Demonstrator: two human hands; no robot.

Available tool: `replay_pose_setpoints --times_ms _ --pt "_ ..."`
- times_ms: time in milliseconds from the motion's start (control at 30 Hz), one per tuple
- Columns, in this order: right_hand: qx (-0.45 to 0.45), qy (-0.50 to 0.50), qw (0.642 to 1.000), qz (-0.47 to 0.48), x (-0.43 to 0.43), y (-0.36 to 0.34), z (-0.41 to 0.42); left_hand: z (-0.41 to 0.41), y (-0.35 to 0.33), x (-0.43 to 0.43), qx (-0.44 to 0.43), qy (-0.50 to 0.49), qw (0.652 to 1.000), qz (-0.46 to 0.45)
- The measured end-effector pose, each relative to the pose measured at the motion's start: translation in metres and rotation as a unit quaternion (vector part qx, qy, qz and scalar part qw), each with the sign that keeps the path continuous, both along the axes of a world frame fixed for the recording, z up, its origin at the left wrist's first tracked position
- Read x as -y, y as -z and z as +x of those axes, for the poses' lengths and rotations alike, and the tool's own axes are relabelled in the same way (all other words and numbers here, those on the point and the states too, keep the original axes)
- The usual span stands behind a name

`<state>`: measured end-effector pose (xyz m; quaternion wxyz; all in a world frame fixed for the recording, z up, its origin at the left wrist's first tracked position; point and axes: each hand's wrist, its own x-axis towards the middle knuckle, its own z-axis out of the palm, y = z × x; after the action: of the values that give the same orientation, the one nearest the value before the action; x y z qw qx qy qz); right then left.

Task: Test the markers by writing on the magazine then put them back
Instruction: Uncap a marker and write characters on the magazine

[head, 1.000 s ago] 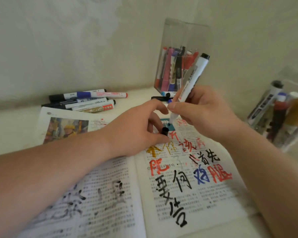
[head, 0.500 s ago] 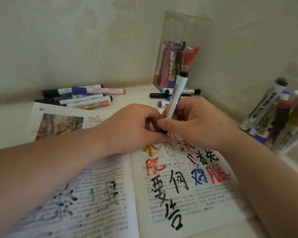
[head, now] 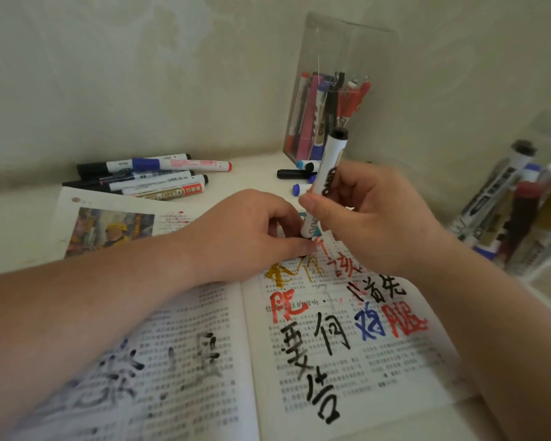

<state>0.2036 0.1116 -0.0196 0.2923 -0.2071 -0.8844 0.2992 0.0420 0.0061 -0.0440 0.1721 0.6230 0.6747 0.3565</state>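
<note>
My right hand (head: 372,218) grips a white marker (head: 327,176) with a black end, held nearly upright over the top of the magazine's right page. My left hand (head: 252,230) pinches the marker's lower end, where its black cap (head: 303,239) sits mostly hidden behind my thumb and fingers. The open magazine (head: 379,370) lies flat in front of me. Its right page carries large handwritten characters in black, red, blue and gold; the left page shows faded black strokes.
Several loose markers (head: 153,178) lie at the back left by the wall. A clear box of upright markers (head: 328,113) stands in the corner, with a few markers (head: 295,173) lying before it. A second clear container of markers (head: 516,214) leans at the right.
One second ago the cap was apart from the bare tip. My hands came together, and the marker's lower end now sits in the cap between my left fingers.
</note>
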Motion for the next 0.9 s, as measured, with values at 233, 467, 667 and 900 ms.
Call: replay_pose_setpoints --times_ms 233,467,667,900 --pt "0.000 0.039 0.999 0.019 0.007 0.003 -0.001 -0.004 0.006 -0.001 -0.032 0.026 0.998 0.038" --pt "-0.149 0.083 0.985 -0.006 0.015 0.001 0.001 0.004 0.006 -0.005 -0.113 0.044 0.986 0.112" --pt "-0.130 0.115 0.982 0.081 0.026 -0.026 0.008 0.024 -0.009 0.008 -0.161 0.063 0.971 0.163" --pt "-0.154 0.176 0.968 0.089 0.029 -0.094 0.042 0.018 -0.006 0.016 -0.208 0.102 0.963 0.140"
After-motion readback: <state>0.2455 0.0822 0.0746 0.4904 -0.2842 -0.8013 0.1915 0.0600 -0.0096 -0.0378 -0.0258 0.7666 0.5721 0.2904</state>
